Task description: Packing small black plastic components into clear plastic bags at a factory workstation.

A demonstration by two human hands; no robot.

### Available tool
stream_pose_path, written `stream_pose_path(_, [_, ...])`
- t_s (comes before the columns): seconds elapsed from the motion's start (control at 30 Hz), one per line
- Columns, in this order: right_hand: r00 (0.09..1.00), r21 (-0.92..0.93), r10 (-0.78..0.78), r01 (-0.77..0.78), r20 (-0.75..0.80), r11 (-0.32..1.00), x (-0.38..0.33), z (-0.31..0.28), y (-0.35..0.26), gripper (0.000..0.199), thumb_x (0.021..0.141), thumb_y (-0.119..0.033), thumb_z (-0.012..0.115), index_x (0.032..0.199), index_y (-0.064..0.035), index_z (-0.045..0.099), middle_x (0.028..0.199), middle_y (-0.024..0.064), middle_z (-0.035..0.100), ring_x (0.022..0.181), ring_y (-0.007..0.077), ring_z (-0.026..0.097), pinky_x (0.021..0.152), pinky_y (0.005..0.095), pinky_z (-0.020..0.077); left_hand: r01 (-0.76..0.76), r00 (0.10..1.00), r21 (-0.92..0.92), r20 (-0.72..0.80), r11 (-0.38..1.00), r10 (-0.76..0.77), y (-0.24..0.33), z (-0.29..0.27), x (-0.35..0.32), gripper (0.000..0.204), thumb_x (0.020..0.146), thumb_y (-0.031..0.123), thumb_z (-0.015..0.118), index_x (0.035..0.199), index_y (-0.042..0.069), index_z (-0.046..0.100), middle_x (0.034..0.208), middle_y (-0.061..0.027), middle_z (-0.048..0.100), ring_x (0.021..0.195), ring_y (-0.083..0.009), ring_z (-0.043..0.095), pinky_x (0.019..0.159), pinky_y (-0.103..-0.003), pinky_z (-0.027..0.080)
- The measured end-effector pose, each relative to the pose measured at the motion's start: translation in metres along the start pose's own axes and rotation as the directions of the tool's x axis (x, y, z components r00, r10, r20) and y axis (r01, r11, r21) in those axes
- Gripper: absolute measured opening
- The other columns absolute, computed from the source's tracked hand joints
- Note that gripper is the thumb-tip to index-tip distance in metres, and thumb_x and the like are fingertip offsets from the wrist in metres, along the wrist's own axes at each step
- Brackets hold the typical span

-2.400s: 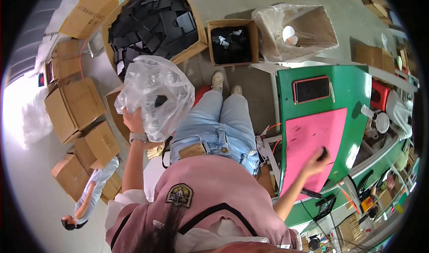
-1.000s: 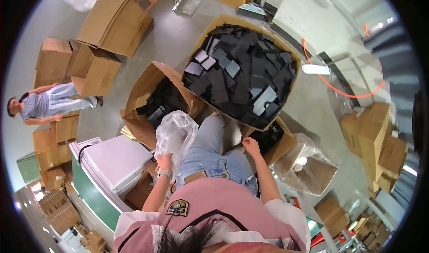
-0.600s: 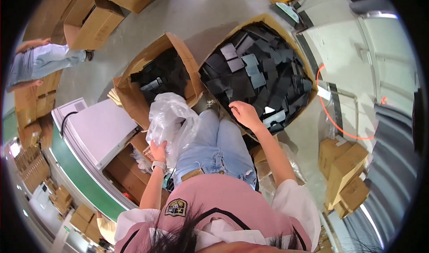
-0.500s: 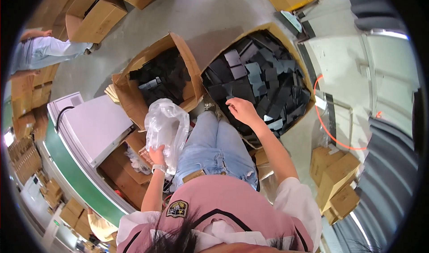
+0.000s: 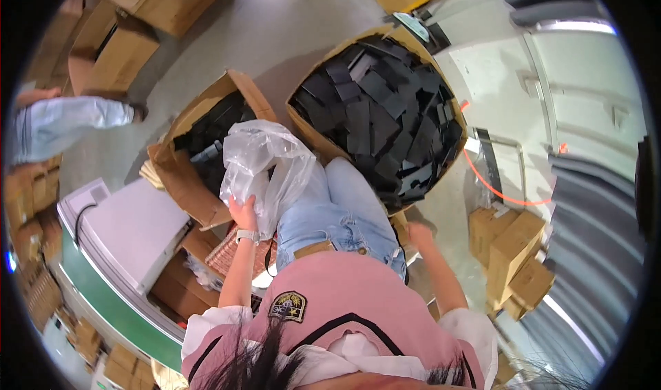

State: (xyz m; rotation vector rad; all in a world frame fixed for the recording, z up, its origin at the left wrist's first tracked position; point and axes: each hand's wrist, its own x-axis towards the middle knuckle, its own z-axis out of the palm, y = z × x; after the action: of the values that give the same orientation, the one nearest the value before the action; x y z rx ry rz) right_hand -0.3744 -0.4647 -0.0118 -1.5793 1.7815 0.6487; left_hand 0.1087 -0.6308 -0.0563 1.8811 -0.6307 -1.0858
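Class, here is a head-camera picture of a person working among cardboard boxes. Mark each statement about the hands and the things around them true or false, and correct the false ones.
1. The left hand grips a clear plastic bag. True.
2. The right hand holds a black piece. False: it holds nothing and hangs beside the person's thigh.
3. The large cardboard box ahead of the knees is heaped with flat black pieces. True.
4. The plastic bag lies on the floor. False: it is held up over the lap, in front of the smaller open box.
5. The smaller open box holds white sheets. False: its contents are dark.
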Motion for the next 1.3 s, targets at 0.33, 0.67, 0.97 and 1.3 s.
stream_pose_path(0.33, [0.983,0.413,0.181,-0.151,-0.032,0.898,-0.048,0.141,-0.141,0.02,0.08,-0.02,0.049,0.08,-0.0063,0.064,0.085,0.0197,0.062,0.081,0.0347,0.06,0.071,0.0422,0.0478,-0.124,0.975,-0.061,0.179,0.99,0.133,0.03,0.077,0.06,0.041,0.064,0.004,0.064,0.103,-0.005,0.054,0.092,-0.0119,0.061,0.082,-0.0219,0.056,0.076,-0.031,0.044])
stream_pose_path(0.67, [0.825,0.763,0.48,-0.095,-0.299,0.639,0.034,0.08,-0.002,0.021,0.083,-0.02,0.045,0.08,-0.006,0.06,0.073,0.0164,0.061,0.071,0.0303,0.061,0.062,0.0404,0.0483,-0.035,0.942,0.189,0.333,0.981,-0.03,0.071,0.036,0.006,0.045,0.064,0.008,0.068,0.104,-0.006,0.052,0.096,-0.0101,0.059,0.082,-0.0206,0.055,0.073,-0.031,0.044])
stream_pose_path(0.97, [0.841,0.879,0.402,0.164,-0.362,0.447,0.078,-0.03,0.012,0.021,0.076,-0.015,0.06,0.094,-0.0058,0.062,0.073,0.0123,0.063,0.067,0.0217,0.062,0.065,0.0323,0.0489,-0.357,0.926,0.847,0.377,0.395,0.029,0.062,0.086,-0.013,0.077,0.067,0.053,0.065,0.116,-0.003,0.046,0.102,-0.0277,0.058,0.097,-0.0394,0.057,0.081,-0.043,0.045])
stream_pose_path(1.3, [0.89,0.912,0.435,-0.057,-0.138,0.406,0.119,0.033,0.187,0.028,0.073,-0.013,0.058,0.098,-0.0029,0.061,0.074,0.0121,0.064,0.068,0.0257,0.063,0.067,0.0339,0.0492,-0.313,0.939,0.924,0.336,0.221,-0.077,0.024,0.209,-0.061,0.058,0.073,0.047,0.055,0.109,0.001,0.056,0.098,-0.0236,0.061,0.093,-0.0361,0.059,0.082,-0.043,0.047])
